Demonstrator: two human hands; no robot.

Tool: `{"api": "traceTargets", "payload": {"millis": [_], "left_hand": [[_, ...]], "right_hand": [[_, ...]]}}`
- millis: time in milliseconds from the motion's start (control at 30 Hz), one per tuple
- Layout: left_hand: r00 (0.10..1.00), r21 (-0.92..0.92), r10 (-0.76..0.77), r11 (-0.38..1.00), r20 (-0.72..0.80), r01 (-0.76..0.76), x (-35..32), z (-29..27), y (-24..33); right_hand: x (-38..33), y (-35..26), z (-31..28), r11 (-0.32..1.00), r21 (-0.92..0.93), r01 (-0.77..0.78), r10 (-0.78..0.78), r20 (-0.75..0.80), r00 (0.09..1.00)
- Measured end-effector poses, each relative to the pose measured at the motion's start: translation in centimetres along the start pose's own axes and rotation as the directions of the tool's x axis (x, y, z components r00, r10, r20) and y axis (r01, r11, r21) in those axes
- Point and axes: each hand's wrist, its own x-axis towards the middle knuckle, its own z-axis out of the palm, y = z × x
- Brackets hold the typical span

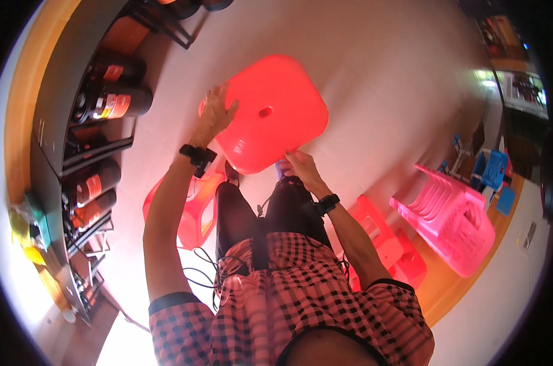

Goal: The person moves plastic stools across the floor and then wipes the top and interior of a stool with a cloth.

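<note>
Red plastic stool [270, 113], seat facing up toward the camera, edges gripped by left hand [214, 116] and right hand [299, 166].

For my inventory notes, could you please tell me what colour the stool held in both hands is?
The stool is bright red-orange, clearest in the head view.

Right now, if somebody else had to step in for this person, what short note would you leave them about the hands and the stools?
Left hand: gripping the far left edge of the red plastic stool, fingers curled over its rim.
Right hand: holding the near edge of the same stool.
The stool is lifted off the floor in front of the person, its seat with the centre hole facing the camera.
Around: another red stool stands on the floor by the left leg, a red stool lies by the right leg, and a stack of pink stools lies tipped further right.
Done: one stool picked up with both hands.
Left: it is not yet set down anywhere.
</note>
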Motion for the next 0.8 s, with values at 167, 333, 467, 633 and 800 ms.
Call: {"api": "traceTargets", "payload": {"millis": [167, 333, 467, 633, 800], "left_hand": [[0.986, -0.318, -0.148, 0.934, 0.079, 0.166, -9.2, -0.7, 1.5], [0.785, -0.496, -0.497, 0.609, 0.37, 0.619, -18.4, 0.7, 2.0], [0.743, -0.203, -0.521, 0.744, 0.42, 0.637, -25.8, 5.1, -1.9], [0.882, 0.004, -0.431, 0.899, 0.19, 0.439, -37.0, 11.2, -8.1], [0.61, 0.119, -0.714, 0.677, 0.344, 0.726, -44.0, 9.9, -9.6]], "right_hand": [[-0.1, 1.1, -1.3, 0.958, -0.227, -0.178, 0.226, 0.208, 0.952], [-0.4, 1.2, -2.1, 0.878, -0.467, -0.102, 0.283, 0.337, 0.898], [-0.6, 1.4, -1.7, 0.829, -0.552, -0.086, 0.324, 0.35, 0.879], [-2.1, 0.4, 1.5, 0.783, -0.62, -0.053, 0.344, 0.36, 0.867], [-0.7, 3.4, 5.5, 0.756, -0.654, -0.026, 0.397, 0.427, 0.812]]}}
